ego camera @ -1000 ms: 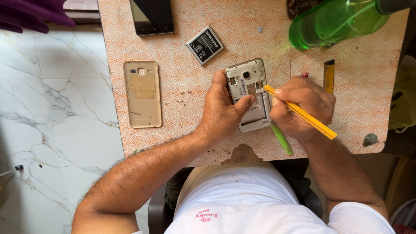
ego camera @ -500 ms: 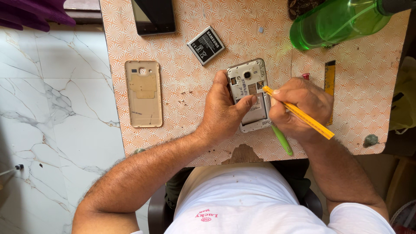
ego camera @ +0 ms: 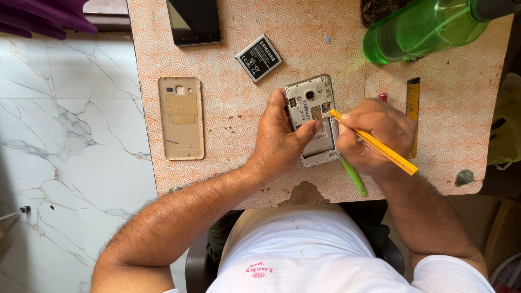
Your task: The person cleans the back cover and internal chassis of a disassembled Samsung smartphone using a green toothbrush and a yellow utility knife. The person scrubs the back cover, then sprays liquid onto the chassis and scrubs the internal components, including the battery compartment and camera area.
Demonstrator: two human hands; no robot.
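A phone (ego camera: 312,106) with its back cover off lies face down on the orange patterned table (ego camera: 228,125). My left hand (ego camera: 282,141) grips its left edge, the thumb pressed into the empty battery bay. My right hand (ego camera: 374,135) holds a yellow tool (ego camera: 374,144) like a pen, its tip touching the phone's right side near the card slots. A green tool (ego camera: 354,176) sticks out under that hand.
A gold back cover (ego camera: 181,117) lies to the left, inner side up. A black battery (ego camera: 259,58) and a second dark phone (ego camera: 194,20) lie at the far side. A green spray bottle (ego camera: 423,27) lies at the top right, a yellow ruler (ego camera: 413,103) beside my right hand.
Both hands and the opened phone stay in place; the yellow tool's tip holds at the phone's right side. Only the view has shifted slightly.
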